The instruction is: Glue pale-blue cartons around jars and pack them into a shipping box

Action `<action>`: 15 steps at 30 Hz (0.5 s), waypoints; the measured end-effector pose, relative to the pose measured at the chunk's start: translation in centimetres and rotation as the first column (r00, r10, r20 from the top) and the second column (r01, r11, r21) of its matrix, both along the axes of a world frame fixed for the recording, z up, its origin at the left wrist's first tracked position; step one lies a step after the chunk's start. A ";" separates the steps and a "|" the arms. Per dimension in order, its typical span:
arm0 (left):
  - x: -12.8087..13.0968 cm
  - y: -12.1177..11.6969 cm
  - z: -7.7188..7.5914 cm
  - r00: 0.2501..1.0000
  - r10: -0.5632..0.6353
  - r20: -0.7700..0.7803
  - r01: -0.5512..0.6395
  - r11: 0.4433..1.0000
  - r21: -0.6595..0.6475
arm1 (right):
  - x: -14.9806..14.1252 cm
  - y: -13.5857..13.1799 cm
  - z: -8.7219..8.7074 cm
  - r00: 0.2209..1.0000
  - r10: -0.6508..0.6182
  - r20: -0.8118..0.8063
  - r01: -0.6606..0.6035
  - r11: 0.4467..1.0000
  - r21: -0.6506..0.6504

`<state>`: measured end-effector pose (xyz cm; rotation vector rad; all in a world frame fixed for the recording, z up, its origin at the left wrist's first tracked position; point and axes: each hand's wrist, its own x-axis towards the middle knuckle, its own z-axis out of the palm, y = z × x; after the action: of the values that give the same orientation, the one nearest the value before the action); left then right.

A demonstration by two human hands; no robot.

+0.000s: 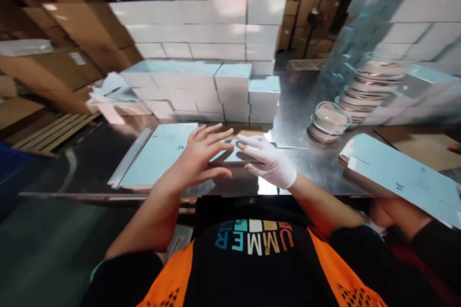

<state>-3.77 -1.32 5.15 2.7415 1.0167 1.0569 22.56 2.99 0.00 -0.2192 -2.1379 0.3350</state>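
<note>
My bare left hand (197, 157) is spread with its fingers stretched out, at the left end of a small light-blue box (234, 154). On the box's other side is my right hand (268, 159) in a white glove, its fingers apart and tips near the box top. Whether either hand touches the box is hard to tell. Partly behind my gloved hand lies a thin metal tool (293, 148) with a green end. Left of my bare hand are stacked flat light-blue cartons (162, 153), with clear plastic sleeves (130, 158) along their edge.
White boxes (194, 36) are piled across the back of the metal table (295, 105). Stacked round clear containers (329, 119) stand at right, near more boxes (425, 81). A co-worker's arm (392, 216) is under light-blue cartons (406, 168). Brown cartons (54, 72) stand left.
</note>
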 end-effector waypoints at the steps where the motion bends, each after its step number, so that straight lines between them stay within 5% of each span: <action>1: 0.4 -0.5 1.0 0.992 0.006 -0.128 -0.009 1.000 -0.018 | 0.2 0.3 0.1 0.999 0.020 0.044 -0.020 1.000 0.000; 4: 0.3 -0.9 3.0 0.982 0.035 -0.188 -0.036 0.999 -0.004 | 3.2 3.0 0.7 0.989 -0.113 0.101 0.122 0.989 -0.089; 6: -0.8 0.1 3.0 0.982 0.143 0.126 -0.155 0.984 0.086 | 7.7 6.0 1.1 0.882 -0.465 0.080 0.472 0.871 -0.136; 7: -1.5 1.0 2.6 0.916 0.171 0.362 -0.225 0.968 0.113 | 10.5 7.7 1.1 0.739 -0.667 0.088 0.673 0.726 -0.143; 9: -2.5 2.7 1.3 0.612 0.159 0.775 -0.295 0.955 0.037 | 16.4 10.5 0.5 0.369 -0.904 0.217 0.928 0.345 -0.141; 10: -2.4 3.5 0.4 0.435 0.177 0.883 -0.240 0.968 -0.076 | 19.0 11.5 -0.1 0.214 -0.929 0.301 0.973 0.177 -0.147; 11: -1.9 4.0 -0.7 0.290 0.242 0.926 -0.115 0.969 -0.217 | 21.2 12.1 -0.9 0.140 -0.921 0.363 0.983 0.085 -0.165; 13: 0.7 4.7 -3.1 0.149 0.461 0.875 0.238 0.842 -0.485 | 23.9 12.4 -2.3 0.134 -0.903 0.408 0.979 0.057 -0.195; 15: 4.8 5.1 -5.5 0.145 0.614 0.776 0.527 0.616 -0.586 | 24.3 11.9 -3.4 0.199 -0.911 0.360 0.968 0.126 -0.217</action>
<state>1.03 3.74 -0.39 0.7059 0.8617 1.4933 46.84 14.85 -3.41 -1.8561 -1.5478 -0.0501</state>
